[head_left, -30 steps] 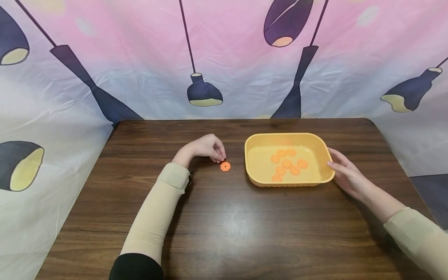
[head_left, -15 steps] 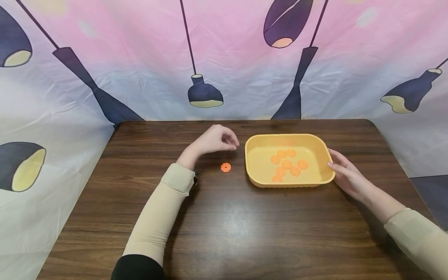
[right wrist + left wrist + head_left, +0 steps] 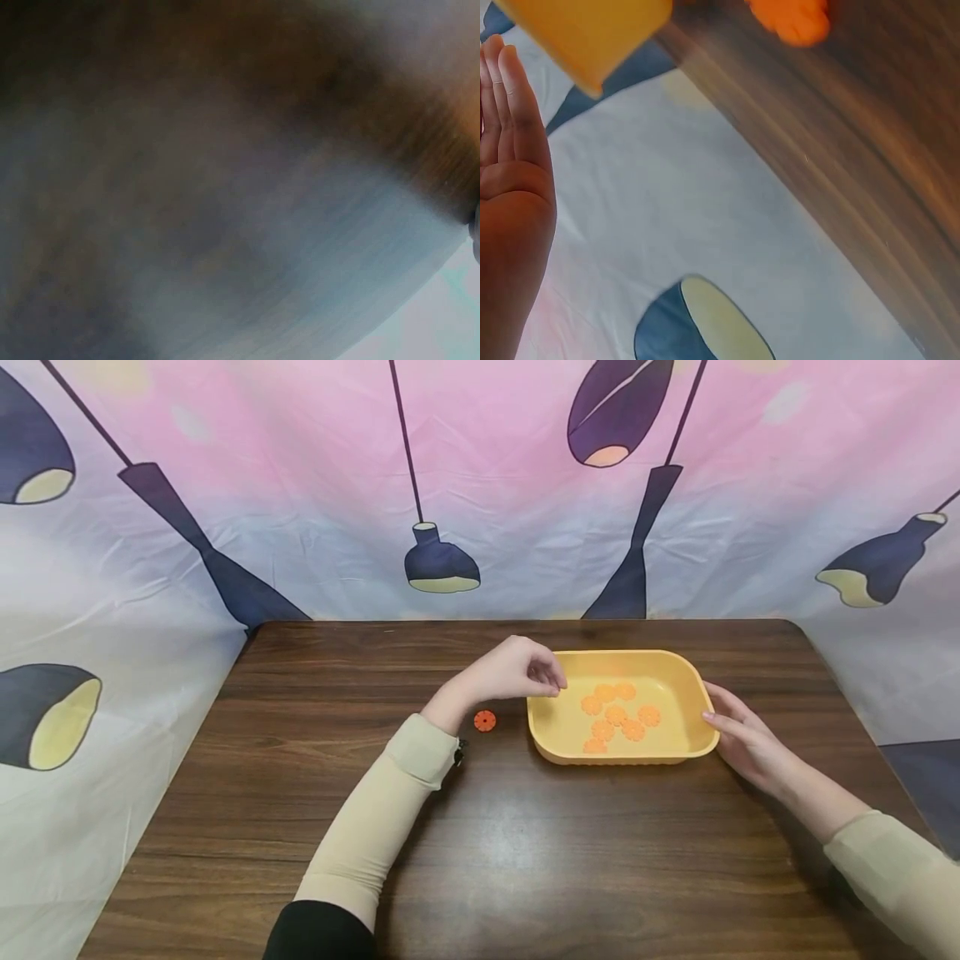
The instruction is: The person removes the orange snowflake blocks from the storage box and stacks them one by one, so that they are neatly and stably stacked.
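Observation:
A yellow plastic bin (image 3: 555,752) stands on the table with several orange notched plastic discs (image 3: 633,729) inside. My left hand (image 3: 513,670) hovers over the bin's left rim, fingers loosely bent, and I see nothing between them. In the left wrist view the fingers of that hand (image 3: 514,150) look fairly straight beside the yellow bin (image 3: 604,34). One orange notched disc (image 3: 485,721) lies on the table left of the bin, under the left wrist's side. My right hand (image 3: 750,739) holds the bin's right end, thumb on the rim; its other fingers are partly hidden behind the wall.
The brown wooden table (image 3: 510,860) reaches back to a hanging cloth (image 3: 337,527) printed with lamps. The right wrist view is dark and blurred, with little to make out.
My left hand has left the lone disc and moved right, up to and over the bin's left rim. The disc stays on the table. My right hand keeps its hold on the bin.

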A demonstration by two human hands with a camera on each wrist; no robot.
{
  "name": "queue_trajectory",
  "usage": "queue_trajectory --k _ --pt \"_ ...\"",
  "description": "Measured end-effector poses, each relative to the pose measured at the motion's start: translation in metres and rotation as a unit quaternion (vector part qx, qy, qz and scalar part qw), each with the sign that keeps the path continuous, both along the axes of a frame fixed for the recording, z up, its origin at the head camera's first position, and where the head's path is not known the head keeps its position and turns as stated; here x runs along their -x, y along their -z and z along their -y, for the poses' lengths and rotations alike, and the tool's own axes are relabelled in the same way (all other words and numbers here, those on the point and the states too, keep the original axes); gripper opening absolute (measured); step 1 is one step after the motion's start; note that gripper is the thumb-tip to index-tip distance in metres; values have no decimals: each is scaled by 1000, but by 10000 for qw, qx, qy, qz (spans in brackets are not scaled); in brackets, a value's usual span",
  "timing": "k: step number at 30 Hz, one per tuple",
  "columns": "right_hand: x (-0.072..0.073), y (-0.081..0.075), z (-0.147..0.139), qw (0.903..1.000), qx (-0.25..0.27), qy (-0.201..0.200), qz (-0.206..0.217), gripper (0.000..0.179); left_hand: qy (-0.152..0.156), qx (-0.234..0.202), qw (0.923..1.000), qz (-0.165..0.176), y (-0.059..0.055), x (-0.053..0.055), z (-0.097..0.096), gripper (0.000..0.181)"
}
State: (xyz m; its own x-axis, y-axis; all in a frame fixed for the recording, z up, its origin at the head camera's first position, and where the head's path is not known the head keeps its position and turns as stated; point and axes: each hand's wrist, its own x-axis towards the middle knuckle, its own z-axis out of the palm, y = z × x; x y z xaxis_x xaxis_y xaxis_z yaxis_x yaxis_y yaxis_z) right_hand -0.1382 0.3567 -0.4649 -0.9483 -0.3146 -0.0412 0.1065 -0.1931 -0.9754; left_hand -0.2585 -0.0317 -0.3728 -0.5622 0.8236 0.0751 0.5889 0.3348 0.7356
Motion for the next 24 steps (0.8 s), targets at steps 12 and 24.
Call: queue_trajectory --k 12,24 --pt "-1 0 1 10000 10 54 3 44 528 303 9976 337 12 -4 -35 12" --pt "-1 1 1 10000 -9 51 -19 44 1206 949 9868 513 18 -5 -63 13"
